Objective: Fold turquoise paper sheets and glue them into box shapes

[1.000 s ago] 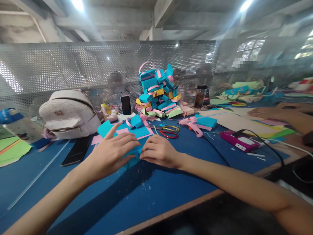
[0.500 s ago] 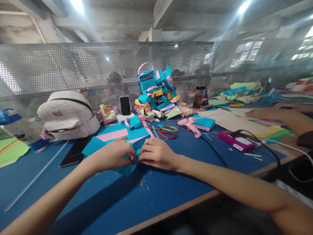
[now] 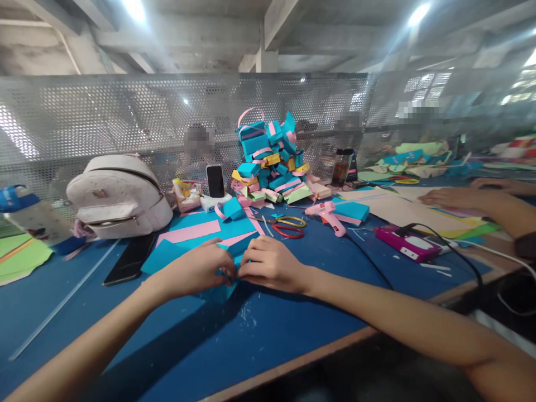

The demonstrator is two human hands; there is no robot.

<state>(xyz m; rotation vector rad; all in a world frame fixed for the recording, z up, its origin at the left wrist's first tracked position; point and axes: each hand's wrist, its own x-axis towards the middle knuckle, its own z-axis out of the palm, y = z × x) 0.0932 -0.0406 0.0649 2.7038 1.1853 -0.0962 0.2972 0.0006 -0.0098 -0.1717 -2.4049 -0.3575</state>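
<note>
At the far left, a bottle (image 3: 37, 220) leans, and its edge is cut off by the side. Next is a white backpack (image 3: 115, 195), with a black phone (image 3: 129, 259) lying flat in front of it. The left arm comes up from the bottom corner, pretty straight, and its elbow is out of sight. The left hand (image 3: 201, 269) is palm down with its fingers bent, pinching the blue paper (image 3: 215, 295). That paper is on the near part of the blue table (image 3: 293, 329), right between the two hands, and they cover so much that I can't tell its whole shape. The right hand (image 3: 272, 261) has its fingers curled close together, pinching the paper's right side; its thumb is hard to see. The right arm slants down to the corner, where it's cut off. Behind this hand are the scissors (image 3: 288, 229), then a pink glue gun (image 3: 329, 216). Far right, another person's hand (image 3: 450, 196) rests on some papers, a bit blurry.
</note>
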